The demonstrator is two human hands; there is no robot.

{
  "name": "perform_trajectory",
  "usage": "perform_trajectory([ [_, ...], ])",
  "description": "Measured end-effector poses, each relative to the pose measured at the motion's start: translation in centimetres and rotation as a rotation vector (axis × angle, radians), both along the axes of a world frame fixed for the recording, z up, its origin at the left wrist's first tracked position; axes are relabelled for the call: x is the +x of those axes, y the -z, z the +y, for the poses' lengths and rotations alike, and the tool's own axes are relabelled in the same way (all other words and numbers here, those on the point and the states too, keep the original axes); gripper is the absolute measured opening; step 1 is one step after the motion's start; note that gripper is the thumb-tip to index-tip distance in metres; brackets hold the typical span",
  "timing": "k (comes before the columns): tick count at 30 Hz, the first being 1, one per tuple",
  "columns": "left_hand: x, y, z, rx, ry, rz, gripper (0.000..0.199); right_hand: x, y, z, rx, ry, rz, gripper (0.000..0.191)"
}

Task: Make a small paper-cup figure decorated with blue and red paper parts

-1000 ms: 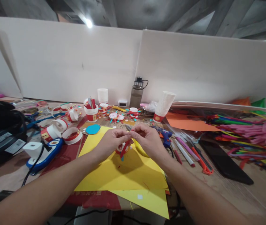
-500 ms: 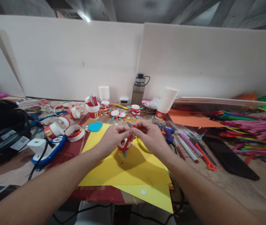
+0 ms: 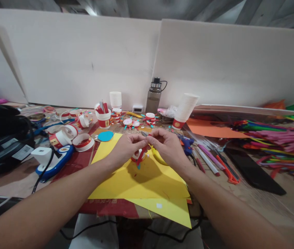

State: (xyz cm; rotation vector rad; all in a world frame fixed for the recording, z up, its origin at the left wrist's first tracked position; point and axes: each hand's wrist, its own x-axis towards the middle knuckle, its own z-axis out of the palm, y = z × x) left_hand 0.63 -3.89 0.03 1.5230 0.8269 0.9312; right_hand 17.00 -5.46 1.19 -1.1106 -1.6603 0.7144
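My left hand [image 3: 128,149] and my right hand [image 3: 167,147] meet above a yellow sheet [image 3: 139,185], fingertips pinched close together. A narrow red strip [image 3: 140,157] slants down from the left fingertips; its upper end is hidden in the fingers. What the right fingertips pinch is too small to make out. Behind the strip, partly covered, a small red-and-white paper cup piece [image 3: 135,154] rests on the sheet, with a bit of blue [image 3: 138,167] below. A yellow curved handle [image 3: 158,157] lies beside the right hand, and a grey metal tip [image 3: 143,134] shows beyond the fingers.
Cut paper rings [image 3: 83,142] and a blue power strip [image 3: 56,165] lie left. A pencil cup [image 3: 103,119], a bottle [image 3: 153,96] and stacked cups [image 3: 187,109] stand behind. Right are a glue gun [image 3: 188,146], markers [image 3: 209,162], a black phone-like slab [image 3: 254,171] and pipe cleaners [image 3: 271,138].
The view has tilted slightly, so the table sits a little higher in the picture. Both hands keep their pinch, with the fingertips shifted only slightly; the red strip stays in the left hand.
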Motion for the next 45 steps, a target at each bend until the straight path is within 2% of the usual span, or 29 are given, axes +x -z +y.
perform_trajectory([
  [10,-0.18,-0.17,-0.03,0.061,0.004,0.024,0.033,-0.20,0.02,0.01,-0.005,0.005,0.050,0.015],
  [20,-0.10,0.21,0.36,-0.015,0.002,-0.101,0.034,-0.21,-0.16,0.16,-0.007,-0.053,0.048,0.015],
  [31,-0.14,0.34,0.43,0.004,0.009,-0.035,0.037,-0.05,0.06,0.35,0.014,0.002,0.008,0.014],
  [39,-0.21,0.67,0.63,0.008,0.031,-0.046,0.032,-0.12,-0.04,0.20,0.032,0.023,-0.019,0.014],
  [45,-0.30,0.65,0.84,-0.026,0.056,-0.021,0.032,0.37,-0.12,0.48,0.006,0.046,0.069,0.016],
])
